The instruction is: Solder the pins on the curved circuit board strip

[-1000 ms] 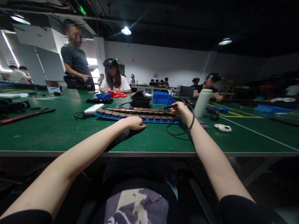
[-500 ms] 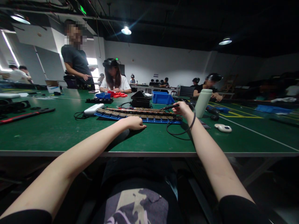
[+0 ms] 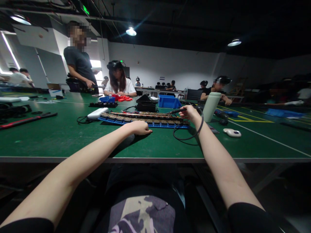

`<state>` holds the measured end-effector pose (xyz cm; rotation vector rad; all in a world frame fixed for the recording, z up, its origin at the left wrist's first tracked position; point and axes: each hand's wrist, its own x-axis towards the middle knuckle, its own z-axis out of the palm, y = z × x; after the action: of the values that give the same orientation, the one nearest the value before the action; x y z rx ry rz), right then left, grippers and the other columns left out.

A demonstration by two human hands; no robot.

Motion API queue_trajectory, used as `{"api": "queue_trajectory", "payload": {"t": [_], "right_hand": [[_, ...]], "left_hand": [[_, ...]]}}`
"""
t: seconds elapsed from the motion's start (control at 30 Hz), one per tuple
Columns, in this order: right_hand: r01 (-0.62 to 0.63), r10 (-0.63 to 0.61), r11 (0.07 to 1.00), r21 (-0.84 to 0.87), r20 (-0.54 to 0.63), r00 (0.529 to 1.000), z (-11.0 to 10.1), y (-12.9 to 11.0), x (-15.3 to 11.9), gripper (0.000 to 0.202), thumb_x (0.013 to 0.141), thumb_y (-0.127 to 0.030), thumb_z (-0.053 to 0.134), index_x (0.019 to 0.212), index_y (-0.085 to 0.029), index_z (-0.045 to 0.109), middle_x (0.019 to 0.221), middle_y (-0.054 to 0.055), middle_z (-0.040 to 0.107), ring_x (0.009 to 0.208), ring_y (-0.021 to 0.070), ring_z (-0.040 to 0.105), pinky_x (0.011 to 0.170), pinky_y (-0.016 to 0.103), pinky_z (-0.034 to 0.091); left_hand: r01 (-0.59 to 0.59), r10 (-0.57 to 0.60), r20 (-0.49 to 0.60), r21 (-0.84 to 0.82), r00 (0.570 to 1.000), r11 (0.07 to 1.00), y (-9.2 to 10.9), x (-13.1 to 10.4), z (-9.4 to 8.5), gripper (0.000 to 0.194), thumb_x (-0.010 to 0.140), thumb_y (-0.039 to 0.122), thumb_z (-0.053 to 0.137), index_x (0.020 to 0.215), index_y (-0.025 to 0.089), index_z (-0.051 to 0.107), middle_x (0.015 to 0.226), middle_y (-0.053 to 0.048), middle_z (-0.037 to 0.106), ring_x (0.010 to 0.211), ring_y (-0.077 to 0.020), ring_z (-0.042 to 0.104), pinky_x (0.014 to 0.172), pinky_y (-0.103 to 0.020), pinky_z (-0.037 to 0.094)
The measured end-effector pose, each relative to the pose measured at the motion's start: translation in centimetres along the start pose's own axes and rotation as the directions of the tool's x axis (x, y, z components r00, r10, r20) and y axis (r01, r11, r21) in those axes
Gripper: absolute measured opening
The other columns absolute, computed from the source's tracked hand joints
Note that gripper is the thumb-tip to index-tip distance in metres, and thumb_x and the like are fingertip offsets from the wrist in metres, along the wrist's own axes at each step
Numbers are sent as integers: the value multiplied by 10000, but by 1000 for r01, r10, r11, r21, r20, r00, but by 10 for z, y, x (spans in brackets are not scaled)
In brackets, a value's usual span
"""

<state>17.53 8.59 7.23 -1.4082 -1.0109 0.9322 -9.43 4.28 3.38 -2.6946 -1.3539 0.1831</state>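
A long, slightly curved blue strip lies across the table in front of me, with brass-coloured rails and black parts along it. My left hand is closed at the strip's front edge, low by the table; the undersides of its fingers are hidden. At the strip's right end, my right hand grips a slim black pen-like tool, its tip pointing left over the rails. From that tool a black cable loops down to the table and around my right wrist.
A pale green bottle stands right of my right hand, near a white case. Behind the strip are a blue bin and a black box. A white device sits left. Co-workers occupy the far side.
My hands, the pen-like tool and the strip look the same as before. Only the standing person's hand across the table has shifted slightly.
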Motion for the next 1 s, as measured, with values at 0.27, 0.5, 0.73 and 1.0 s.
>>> {"api": "queue_trajectory", "payload": {"t": [0.27, 0.5, 0.73, 1.0], "right_hand": [[10, -10, 1000, -7, -2, 1000, 0, 0, -2, 182, 860, -158, 430, 727, -169, 554, 526, 17, 594, 442, 105, 537, 475, 206, 451], [13, -13, 1000, -5, -3, 1000, 0, 0, -2, 170, 852, -161, 441, 733, -168, 562, 534, 20, 600, 451, 110, 543, 482, 210, 458], [7, -7, 1000, -14, -1, 1000, 0, 0, -2, 187, 873, -165, 429, 737, -169, 556, 539, 12, 593, 451, 102, 542, 489, 204, 450], [15, -15, 1000, -6, 6, 1000, -1, 2, 2, 162, 850, -162, 449, 733, -171, 560, 535, 15, 599, 450, 109, 544, 487, 212, 455]], "left_hand": [[-2, 2, -15, -20, 1000, 1000, -1, 0, 1, 564, 953, 521, 357, 723, 153, 719, 693, -93, 670, 631, -177, 611, 576, -256, 366], [-8, 7, -33, -21, 999, 1000, -2, 1, 2, 554, 938, 525, 368, 709, 157, 714, 653, -82, 652, 601, -167, 591, 557, -255, 369], [-10, 10, -28, -20, 1000, 1000, -2, 1, 2, 560, 943, 520, 359, 707, 154, 712, 670, -87, 659, 597, -165, 583, 566, -255, 372], [-8, 7, -34, -16, 999, 1000, -2, 1, 3, 558, 941, 524, 369, 728, 157, 730, 686, -94, 671, 636, -184, 609, 596, -267, 395]]}}
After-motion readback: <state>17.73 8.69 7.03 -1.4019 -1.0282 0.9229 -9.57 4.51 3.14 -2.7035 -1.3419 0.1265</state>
